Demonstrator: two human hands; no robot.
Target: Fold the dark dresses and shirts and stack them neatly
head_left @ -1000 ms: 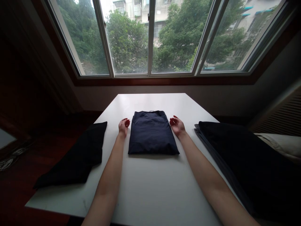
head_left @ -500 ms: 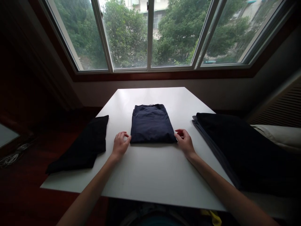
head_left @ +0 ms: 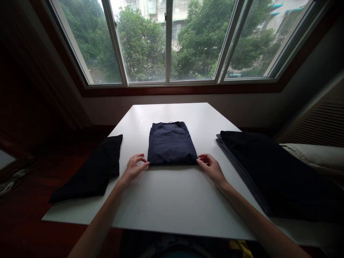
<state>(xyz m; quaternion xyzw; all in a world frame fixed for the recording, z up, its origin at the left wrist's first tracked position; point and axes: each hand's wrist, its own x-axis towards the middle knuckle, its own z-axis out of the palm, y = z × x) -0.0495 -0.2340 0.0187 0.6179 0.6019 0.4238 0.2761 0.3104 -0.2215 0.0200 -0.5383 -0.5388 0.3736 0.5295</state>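
A folded navy garment (head_left: 172, 143) lies flat in the middle of the white table (head_left: 166, 200), its near edge straight towards me. At its near left corner, my left hand (head_left: 135, 167) has thumb and forefinger pinched on the cloth. My right hand (head_left: 211, 167) pinches the near right corner in the same way, the other fingers curled behind. What kind of garment it is does not show in its folded state.
On the left, a black folded garment (head_left: 94, 172) hangs partly past the table edge. A stack of dark clothes (head_left: 268, 172) covers the right side, beside a pale cushion-like thing (head_left: 309, 154). Beyond the table is a wide window (head_left: 166, 46).
My view has shifted slightly. The fingers of both hands have closed in on the near corners of the navy garment, which lies as before.
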